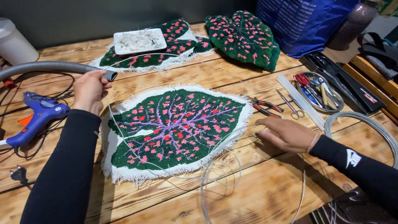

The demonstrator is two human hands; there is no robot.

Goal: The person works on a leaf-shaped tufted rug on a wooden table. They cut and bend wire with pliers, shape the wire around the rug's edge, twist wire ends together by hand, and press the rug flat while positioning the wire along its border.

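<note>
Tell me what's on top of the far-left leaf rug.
A white tray of pale, wispy bits sits on the leaf rug. The rug's pattern under the tray is hidden.
</note>
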